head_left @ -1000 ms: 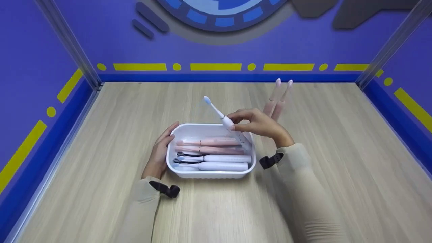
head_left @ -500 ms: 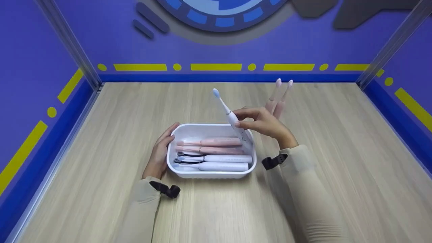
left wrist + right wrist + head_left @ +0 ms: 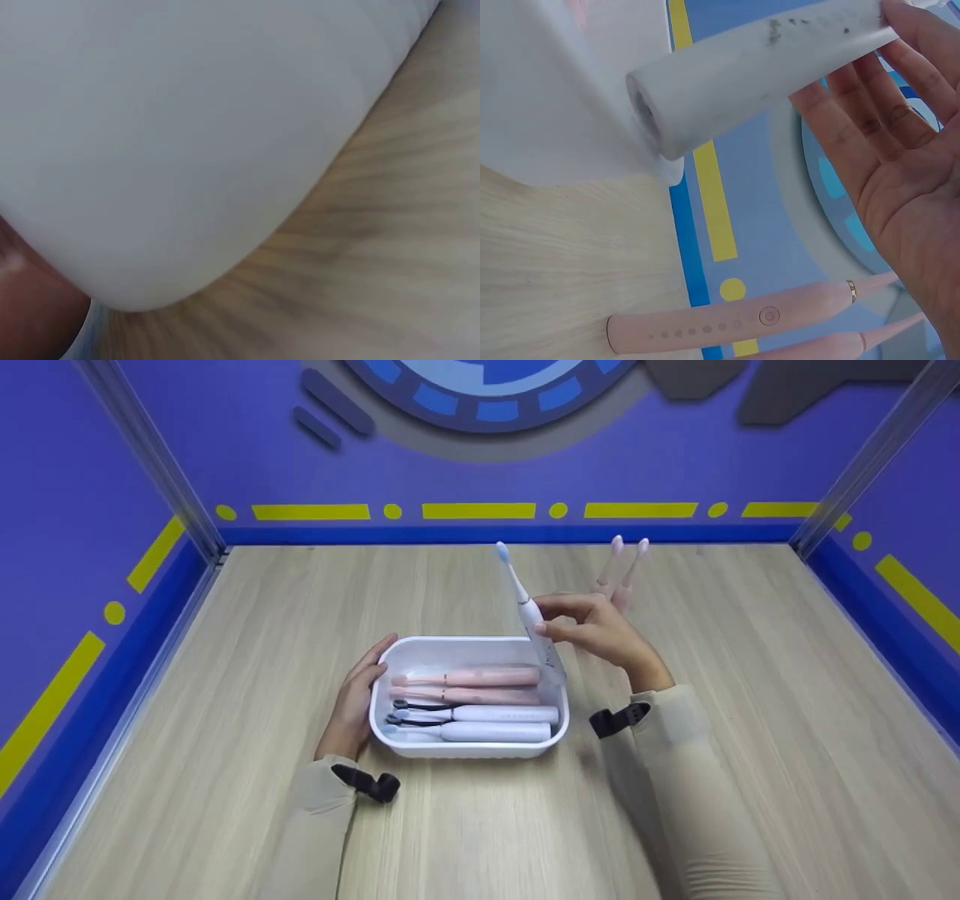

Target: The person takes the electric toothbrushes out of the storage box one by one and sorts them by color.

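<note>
In the head view my right hand (image 3: pixel 600 634) pinches a white electric toothbrush (image 3: pixel 534 619) with a pale blue head. It leans head-up over the right end of a white plastic tray (image 3: pixel 471 749). Close up in the right wrist view, the toothbrush handle (image 3: pixel 735 71) shows its round base beside the tray wall. My left hand (image 3: pixel 352 705) holds the tray's left end, thumb at the rim. Inside lie pink toothbrushes (image 3: pixel 493 695) and white toothbrushes (image 3: pixel 496 731), with black brush heads partly hidden among them. The left wrist view is mostly filled by the tray wall (image 3: pixel 172 135).
Behind my right hand, two pink electric toothbrushes (image 3: pixel 622 570) stand upright on the wood-grain table (image 3: pixel 300 592), their lower parts hidden in the head view. Blue-purple panels (image 3: pixel 480 472) with yellow markings enclose the table's back and sides.
My right hand has moved right and slightly away from me, carrying the white toothbrush, which has tilted closer to upright. The left hand and tray have stayed in place.
</note>
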The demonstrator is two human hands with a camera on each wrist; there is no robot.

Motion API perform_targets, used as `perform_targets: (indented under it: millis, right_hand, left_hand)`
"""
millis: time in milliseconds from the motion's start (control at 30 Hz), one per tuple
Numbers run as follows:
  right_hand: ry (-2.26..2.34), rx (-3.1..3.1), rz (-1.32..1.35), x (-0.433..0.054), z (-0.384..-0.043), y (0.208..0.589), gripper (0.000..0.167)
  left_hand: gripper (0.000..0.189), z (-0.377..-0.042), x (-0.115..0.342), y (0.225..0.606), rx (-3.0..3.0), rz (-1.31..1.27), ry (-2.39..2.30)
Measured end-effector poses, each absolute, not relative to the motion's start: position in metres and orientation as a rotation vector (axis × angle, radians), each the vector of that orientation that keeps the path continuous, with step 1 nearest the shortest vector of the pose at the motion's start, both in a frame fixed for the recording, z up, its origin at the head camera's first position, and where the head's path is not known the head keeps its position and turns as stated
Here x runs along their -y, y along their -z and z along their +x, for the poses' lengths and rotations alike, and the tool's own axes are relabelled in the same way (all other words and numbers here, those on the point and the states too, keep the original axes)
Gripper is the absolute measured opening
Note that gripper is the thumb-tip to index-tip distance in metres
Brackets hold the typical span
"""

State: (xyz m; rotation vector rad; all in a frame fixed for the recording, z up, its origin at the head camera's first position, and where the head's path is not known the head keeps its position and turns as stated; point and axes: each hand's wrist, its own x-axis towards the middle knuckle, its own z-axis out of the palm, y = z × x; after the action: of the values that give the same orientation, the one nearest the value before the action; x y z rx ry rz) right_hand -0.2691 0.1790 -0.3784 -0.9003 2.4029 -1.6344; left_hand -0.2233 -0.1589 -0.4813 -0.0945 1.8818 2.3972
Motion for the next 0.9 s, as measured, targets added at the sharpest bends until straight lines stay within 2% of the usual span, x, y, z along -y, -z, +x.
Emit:
perform_targets:
  millis: [900]
  right_hand:
    - [1.762, -2.405, -0.812, -0.199, -0.263, 0.374, 0.035]
  left_hand:
    - [0.05, -0.223, 0.163, 0.475, -1.692, -0.055, -2.416]
